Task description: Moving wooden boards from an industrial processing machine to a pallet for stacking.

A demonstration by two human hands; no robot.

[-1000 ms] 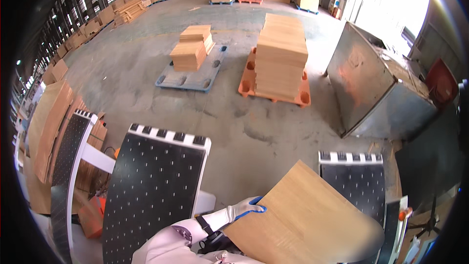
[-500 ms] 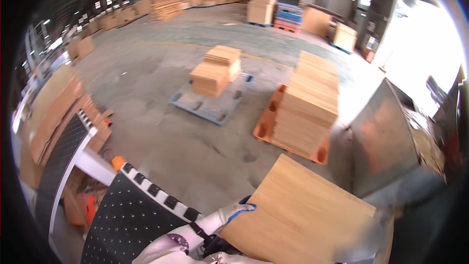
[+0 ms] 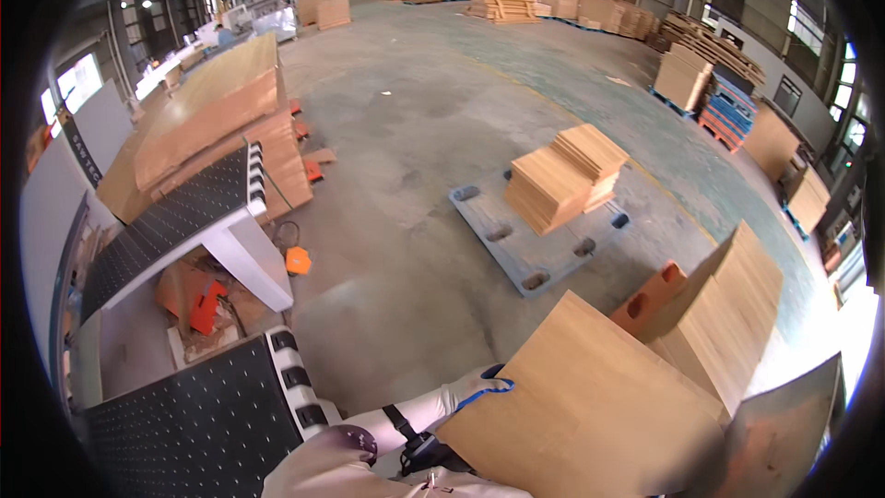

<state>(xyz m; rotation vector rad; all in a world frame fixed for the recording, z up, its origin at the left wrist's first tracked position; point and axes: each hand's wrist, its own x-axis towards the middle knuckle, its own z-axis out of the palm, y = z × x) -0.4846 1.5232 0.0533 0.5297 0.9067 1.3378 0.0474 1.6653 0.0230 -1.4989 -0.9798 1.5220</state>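
Observation:
A flat, light-brown wooden board (image 3: 590, 387) is held tilted in front of me, at the lower right. My left hand (image 3: 486, 385), in a white and blue glove, grips its left edge; the thumb lies over the top face and the other fingers are mostly hidden. Over the board's near right corner is a grey blur (image 3: 691, 472) where my right hand may be, with no fingers to make out. A stack of similar boards (image 3: 724, 314) stands on an orange pallet (image 3: 648, 297), just beyond the held board and partly hidden by it.
Ahead, a blue-grey pallet (image 3: 498, 254) carries smaller board stacks (image 3: 553, 186). Black-topped machine tables (image 3: 203, 415) with white edges stand close on my left, with large board piles (image 3: 207, 120) behind. A rusty metal bin (image 3: 784, 424) borders the lower right.
My view has swung left, so the pallets and stacks sit farther right and the machine tables show more. The board stays in my left hand, turning with me.

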